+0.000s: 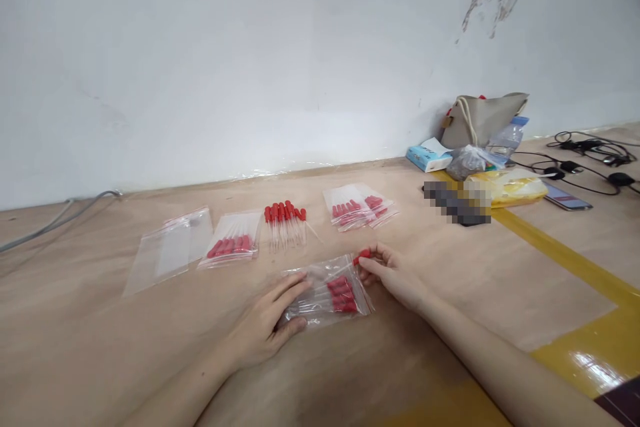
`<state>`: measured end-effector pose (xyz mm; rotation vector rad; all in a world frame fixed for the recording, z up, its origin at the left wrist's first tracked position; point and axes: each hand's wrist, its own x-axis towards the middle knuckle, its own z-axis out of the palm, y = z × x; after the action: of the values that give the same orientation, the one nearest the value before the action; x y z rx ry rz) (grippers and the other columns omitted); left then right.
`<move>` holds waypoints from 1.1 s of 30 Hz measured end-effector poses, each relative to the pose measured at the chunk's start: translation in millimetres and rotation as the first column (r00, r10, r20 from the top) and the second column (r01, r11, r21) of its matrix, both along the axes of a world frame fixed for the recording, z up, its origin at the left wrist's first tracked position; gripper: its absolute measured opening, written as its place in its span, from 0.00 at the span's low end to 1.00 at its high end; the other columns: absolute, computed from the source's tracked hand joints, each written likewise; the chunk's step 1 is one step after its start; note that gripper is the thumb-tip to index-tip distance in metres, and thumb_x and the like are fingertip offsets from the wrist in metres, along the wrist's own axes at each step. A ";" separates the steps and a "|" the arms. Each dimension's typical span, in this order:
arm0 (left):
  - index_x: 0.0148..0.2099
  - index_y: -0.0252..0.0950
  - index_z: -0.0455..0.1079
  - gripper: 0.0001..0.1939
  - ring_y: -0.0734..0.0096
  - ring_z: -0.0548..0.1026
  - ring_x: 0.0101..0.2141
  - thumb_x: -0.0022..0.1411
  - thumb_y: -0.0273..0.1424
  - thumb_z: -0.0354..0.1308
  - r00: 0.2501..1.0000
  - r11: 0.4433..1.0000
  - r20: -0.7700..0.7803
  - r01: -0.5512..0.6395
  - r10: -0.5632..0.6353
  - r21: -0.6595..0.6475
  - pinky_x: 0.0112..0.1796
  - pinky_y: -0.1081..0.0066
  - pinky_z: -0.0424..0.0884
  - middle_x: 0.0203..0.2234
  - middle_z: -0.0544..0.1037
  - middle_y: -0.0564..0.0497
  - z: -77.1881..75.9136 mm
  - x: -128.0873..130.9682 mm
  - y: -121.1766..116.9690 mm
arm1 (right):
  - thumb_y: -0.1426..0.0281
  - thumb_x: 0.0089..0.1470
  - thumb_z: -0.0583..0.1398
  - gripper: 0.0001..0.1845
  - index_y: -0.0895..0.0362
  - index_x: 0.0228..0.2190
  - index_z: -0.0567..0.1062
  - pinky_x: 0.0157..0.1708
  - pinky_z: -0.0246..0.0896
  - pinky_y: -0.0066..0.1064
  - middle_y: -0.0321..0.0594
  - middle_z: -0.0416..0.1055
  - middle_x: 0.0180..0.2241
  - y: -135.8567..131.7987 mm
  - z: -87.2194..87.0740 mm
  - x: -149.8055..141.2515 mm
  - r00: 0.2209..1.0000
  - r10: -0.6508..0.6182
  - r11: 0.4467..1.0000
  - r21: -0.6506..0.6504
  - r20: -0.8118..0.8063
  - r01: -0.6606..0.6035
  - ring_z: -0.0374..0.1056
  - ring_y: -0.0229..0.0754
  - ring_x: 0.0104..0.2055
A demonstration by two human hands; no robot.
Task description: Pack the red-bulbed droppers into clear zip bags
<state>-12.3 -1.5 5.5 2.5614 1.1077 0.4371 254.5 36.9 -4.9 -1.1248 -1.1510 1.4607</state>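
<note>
A clear zip bag (314, 313) lies flat in front of me, with several red-bulbed droppers (342, 295) side by side in it. My left hand (270, 317) holds the bag's left end, fingers on top and thumb at the near edge. Between the fingertips of my right hand (387, 270) is the red bulb of another dropper (362, 256), its clear stem pointing left into the bag's mouth. Beyond the bag, a pile of loose droppers (285, 217) has bulbs facing away from me. Filled bags (230, 247) lie left of this pile; more filled bags (350, 210) lie to its right.
Flat zip bags (170, 250) without droppers lie at the left. A grey cable (95, 203) runs along the far left. At the right are a blue tissue pack (427, 157), a grey bag (487, 120), a yellow package (510, 190), a phone (567, 198) and black cables (595, 147). A white wall (210, 60) stands behind.
</note>
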 end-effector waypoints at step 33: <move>0.59 0.45 0.53 0.21 0.62 0.56 0.56 0.64 0.33 0.47 0.998 0.998 -0.050 0.041 -0.038 0.050 0.53 0.58 0.57 0.58 0.55 0.51 0.5 1.9 1.9 | 0.56 0.47 0.56 0.18 0.57 0.35 0.69 0.09 0.48 0.20 0.30 0.68 0.20 6.9 9.7 -3.8 0.945 0.101 0.994 0.013 0.311 -0.110 0.55 0.28 0.11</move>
<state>-10.4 0.4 6.0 2.6469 1.0736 0.3991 250.7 43.8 4.8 -1.3213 -1.4654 1.3724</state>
